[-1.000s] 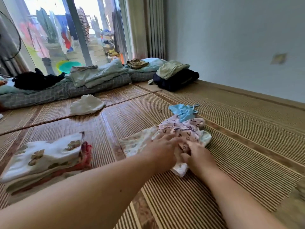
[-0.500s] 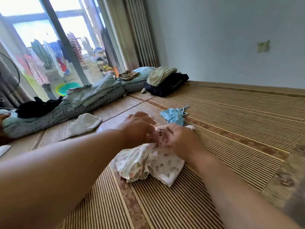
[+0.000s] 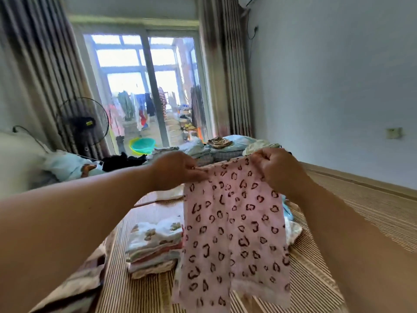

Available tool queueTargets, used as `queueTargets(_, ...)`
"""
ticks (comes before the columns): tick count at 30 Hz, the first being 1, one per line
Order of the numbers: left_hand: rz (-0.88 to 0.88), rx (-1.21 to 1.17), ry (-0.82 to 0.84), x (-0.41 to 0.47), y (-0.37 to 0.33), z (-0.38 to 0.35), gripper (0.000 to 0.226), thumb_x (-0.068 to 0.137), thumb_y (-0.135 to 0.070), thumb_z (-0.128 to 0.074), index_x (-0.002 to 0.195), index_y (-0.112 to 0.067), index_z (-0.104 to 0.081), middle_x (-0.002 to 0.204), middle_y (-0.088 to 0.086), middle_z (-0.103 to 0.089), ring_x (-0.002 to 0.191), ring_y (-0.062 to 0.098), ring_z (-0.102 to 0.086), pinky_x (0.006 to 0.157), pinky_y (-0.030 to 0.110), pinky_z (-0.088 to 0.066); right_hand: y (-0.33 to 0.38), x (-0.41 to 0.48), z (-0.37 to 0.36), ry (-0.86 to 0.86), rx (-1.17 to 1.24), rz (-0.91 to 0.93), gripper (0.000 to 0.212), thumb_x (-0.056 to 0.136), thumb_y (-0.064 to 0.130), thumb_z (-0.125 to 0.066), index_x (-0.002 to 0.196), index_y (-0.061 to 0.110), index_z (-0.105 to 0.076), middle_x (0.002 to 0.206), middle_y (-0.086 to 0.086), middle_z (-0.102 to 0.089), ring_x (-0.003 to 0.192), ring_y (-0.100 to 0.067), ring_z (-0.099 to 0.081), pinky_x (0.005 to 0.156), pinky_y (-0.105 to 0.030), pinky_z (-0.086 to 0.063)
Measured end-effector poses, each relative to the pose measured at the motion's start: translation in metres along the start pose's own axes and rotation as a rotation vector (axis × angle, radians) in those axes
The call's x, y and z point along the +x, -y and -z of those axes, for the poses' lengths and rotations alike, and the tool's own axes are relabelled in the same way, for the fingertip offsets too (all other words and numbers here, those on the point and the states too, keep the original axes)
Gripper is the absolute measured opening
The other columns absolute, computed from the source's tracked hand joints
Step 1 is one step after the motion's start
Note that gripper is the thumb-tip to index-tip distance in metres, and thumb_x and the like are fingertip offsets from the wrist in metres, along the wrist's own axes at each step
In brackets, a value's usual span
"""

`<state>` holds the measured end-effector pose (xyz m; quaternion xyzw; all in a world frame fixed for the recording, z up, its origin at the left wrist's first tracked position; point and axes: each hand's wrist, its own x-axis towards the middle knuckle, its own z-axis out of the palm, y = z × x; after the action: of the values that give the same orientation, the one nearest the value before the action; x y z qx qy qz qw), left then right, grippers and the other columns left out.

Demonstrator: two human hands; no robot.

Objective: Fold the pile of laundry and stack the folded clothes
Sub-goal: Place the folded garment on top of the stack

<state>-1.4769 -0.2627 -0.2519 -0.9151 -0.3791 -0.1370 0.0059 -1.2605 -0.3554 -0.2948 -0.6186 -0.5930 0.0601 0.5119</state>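
In the head view we pinch the waistband of the small pink heart-print cotton trousers [image 3: 232, 222], left hand [image 3: 178, 169] at its eleven o'clock, right hand [image 3: 275, 168] at one, likely so the legs hang straight for folding above the striped woven mat [image 3: 372, 211], with the stack of folded pale clothes [image 3: 155, 245] at eight o'clock.

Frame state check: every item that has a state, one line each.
pink print pants, unfolded, held up, hanging over the mat.
left hand, pinching the pants' top left corner.
right hand, gripping the top right corner.
folded stack, folded, piled on the mat, left of the pants.
loose clothes, unfolded, mostly hidden behind the pants.
curtains, drawn open.
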Motion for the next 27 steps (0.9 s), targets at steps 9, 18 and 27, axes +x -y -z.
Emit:
queueTargets(9,0.210,0.059,-0.088,-0.104,0.028,0.055,0.046,0.091,-0.054,-0.050,0.067,-0.015,-0.049,0.063,0.000,-0.046,0.055,0.010,-0.042,0.051,0.025,-0.032,0.091,-0.031,-0.024,0.162,0.016,-0.034,0.020,0.098,0.023,-0.053,0.091,0.010,-0.066,0.083,-0.014,-0.067,0.076,-0.031,-0.065,0.071,-0.037,-0.056)
queueTargets(18,0.700,-0.742,-0.092,-0.151,0.020,0.053,0.019,0.085,-0.026,-0.067,0.093,-0.008,-0.063,0.067,0.005,-0.064,0.059,0.019,-0.062,0.063,0.029,-0.054,0.151,-0.076,-0.080,0.176,0.291,-0.180,0.023,0.082,0.015,-0.065,0.081,-0.008,-0.067,0.088,-0.030,-0.068,0.071,-0.035,-0.066,0.074,-0.059,-0.053)
queueTargets(27,0.465,-0.306,0.047,-0.174,0.030,0.058,0.027,0.094,-0.032,-0.056,0.093,-0.009,-0.069,0.063,0.000,-0.059,0.048,0.014,-0.049,0.046,0.021,-0.041,0.162,-0.090,-0.084,0.292,0.169,0.032,0.015,0.087,0.014,-0.065,0.075,0.023,-0.068,0.075,0.000,-0.070,0.073,-0.019,-0.068,0.075,-0.043,-0.060)
